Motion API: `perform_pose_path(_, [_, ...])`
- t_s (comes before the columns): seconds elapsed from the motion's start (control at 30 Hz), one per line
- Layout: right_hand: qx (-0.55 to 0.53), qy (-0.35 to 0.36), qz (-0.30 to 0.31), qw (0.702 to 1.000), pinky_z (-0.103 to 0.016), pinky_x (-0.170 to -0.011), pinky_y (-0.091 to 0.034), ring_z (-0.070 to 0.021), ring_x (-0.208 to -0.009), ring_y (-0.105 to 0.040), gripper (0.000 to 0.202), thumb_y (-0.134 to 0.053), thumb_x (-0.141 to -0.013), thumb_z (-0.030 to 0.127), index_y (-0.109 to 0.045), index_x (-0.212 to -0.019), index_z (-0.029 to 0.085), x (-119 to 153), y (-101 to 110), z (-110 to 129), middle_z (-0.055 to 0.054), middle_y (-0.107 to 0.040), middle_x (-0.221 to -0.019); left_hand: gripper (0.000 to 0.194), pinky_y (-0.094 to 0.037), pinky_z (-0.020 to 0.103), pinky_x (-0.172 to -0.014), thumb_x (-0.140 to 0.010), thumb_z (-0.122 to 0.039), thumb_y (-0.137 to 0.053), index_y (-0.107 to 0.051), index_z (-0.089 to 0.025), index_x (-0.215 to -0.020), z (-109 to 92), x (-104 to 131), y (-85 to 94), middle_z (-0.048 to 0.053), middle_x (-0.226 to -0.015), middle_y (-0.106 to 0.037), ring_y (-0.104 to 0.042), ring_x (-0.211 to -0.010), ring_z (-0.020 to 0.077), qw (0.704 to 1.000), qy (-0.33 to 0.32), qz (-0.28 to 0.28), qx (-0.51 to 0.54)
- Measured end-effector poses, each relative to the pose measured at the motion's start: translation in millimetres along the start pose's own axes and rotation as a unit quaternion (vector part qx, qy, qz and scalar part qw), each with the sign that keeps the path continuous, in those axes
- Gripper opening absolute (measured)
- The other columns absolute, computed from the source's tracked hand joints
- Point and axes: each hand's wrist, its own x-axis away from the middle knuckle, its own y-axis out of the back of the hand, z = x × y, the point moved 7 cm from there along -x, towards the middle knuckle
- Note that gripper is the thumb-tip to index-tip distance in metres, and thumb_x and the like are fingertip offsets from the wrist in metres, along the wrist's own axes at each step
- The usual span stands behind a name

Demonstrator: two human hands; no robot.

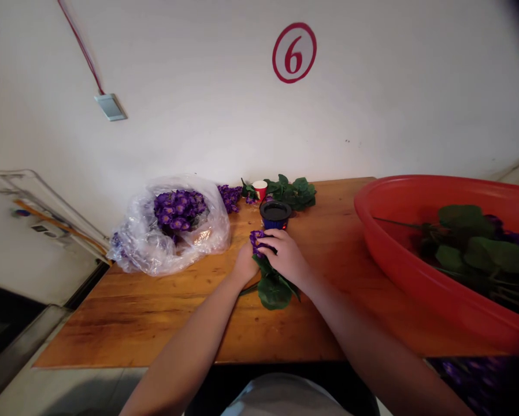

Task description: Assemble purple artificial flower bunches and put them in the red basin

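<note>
One wooden worktop (155, 320) is spanning the lower frame. Just below centre, the left hand (244, 263) and right hand (288, 256) are meeting at a purple-flowered sprig (272, 289), the right gripping its bloom (255, 237), the left's grip being hidden.

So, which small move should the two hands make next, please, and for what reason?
Perhaps the right hand could gently adjust the purple flowers: it lies partly over them, the left hand is close beside them, and the green leaves show just below. The left hand's grip is hidden, so I cannot be sure.
</note>
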Motion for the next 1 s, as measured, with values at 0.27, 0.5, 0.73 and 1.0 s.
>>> perform_pose_path(0.27, [-0.005, -0.003, -0.003, 1.0, -0.044, -0.098, -0.046, -0.024, -0.104, -0.058, 0.038, -0.059, -0.086, 0.014, -0.068, -0.119, 0.03, 1.9, 0.4, -1.1, -0.006, -0.068, -0.108, 0.016, -0.05, 0.033, -0.077, -0.086, -0.019, -0.051, -0.065, -0.016, -0.092, -2.6, 8.4, 1.6, 0.009, -0.092, -0.069, -0.065, -0.085, 0.0214, 0.999, -0.012, 0.004, -0.037])
perform_pose_path(0.5, [-0.011, 0.002, -0.044, 0.999, -0.042, -0.087, -0.049, -0.0241, -0.09, -0.059, 0.017, -0.062, -0.084, 0.017, -0.078, -0.081, 0.024, 2.3, 6.3, -4.2, -0.007, -0.071, -0.088, 0.016, -0.049, 0.032, -0.078, -0.085, -0.017, -0.05, -0.065, -0.016, -0.091, -13.7, 11.5, -0.3, 0.01, -0.093, -0.068, -0.064, -0.085, 0.0213, 0.996, -0.023, 0.039, -0.075])
perform_pose_path(0.73, [-0.156, -0.092, -0.196, 0.964, -0.036, -0.078, -0.05, -0.0204, -0.079, -0.064, 0.007, -0.068, -0.073, 0.025, -0.072, -0.071, 0.021, -1.7, 37.9, -44.0, -0.004, -0.07, -0.079, 0.027, -0.048, 0.029, -0.071, -0.08, -0.019, -0.063, -0.062, -0.018, -0.106, -18.0, 10.6, 16.6, 0.004, -0.088, -0.066, -0.061, -0.075, 0.0167, 0.999, -0.012, -0.03, -0.009])
perform_pose_path(1.0, [-0.347, -0.252, -0.272, 0.861, -0.029, -0.061, -0.047, -0.0136, -0.059, -0.058, 0.019, -0.076, -0.057, 0.033, -0.069, -0.067, 0.018, -5.2, 45.3, -97.2, 0.0, -0.066, -0.063, 0.01, -0.05, 0.033, -0.084, -0.084, -0.027, -0.064, -0.066, -0.018, -0.088, -66.1, 11.4, 47.8, 0.006, -0.093, -0.069, -0.065, -0.09, 0.0181, 0.983, -0.074, -0.08, 0.149])
